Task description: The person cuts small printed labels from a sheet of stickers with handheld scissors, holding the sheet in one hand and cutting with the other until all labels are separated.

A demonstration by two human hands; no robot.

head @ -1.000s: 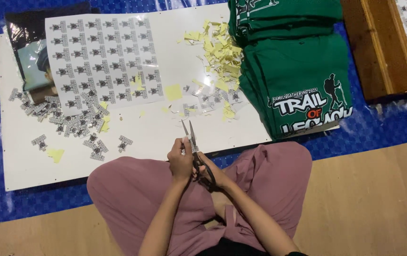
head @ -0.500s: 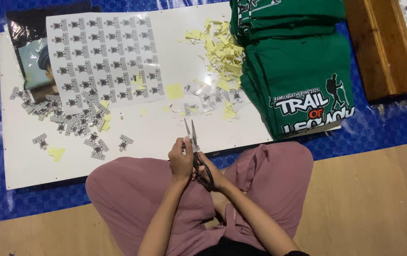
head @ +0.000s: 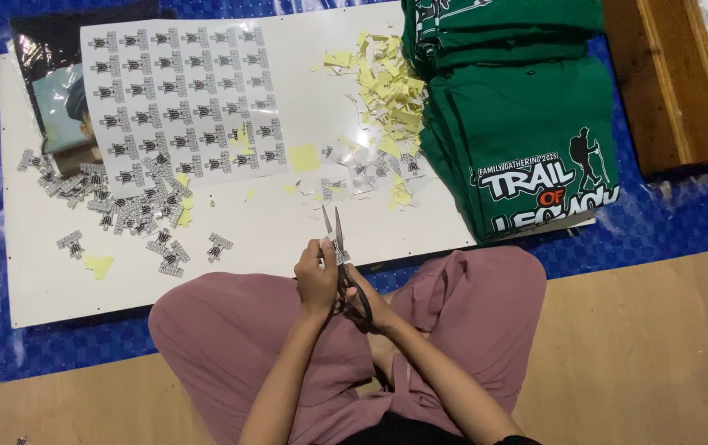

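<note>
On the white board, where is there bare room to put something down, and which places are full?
Bare: the board's near-left corner below the cut labels, and the strip between the label sheet and the yellow scraps. Crowded: the left edge, the scraps beside the green shirts, and around the scissors.

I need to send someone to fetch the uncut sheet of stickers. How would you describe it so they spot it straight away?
Start at the big white board lying on the blue tarp. On its upper left part lies a large pale sheet printed with neat rows of small dark labels. Unlike the loose cut labels heaped below it and the yellow scraps to its right, it is one whole flat rectangle.
</note>
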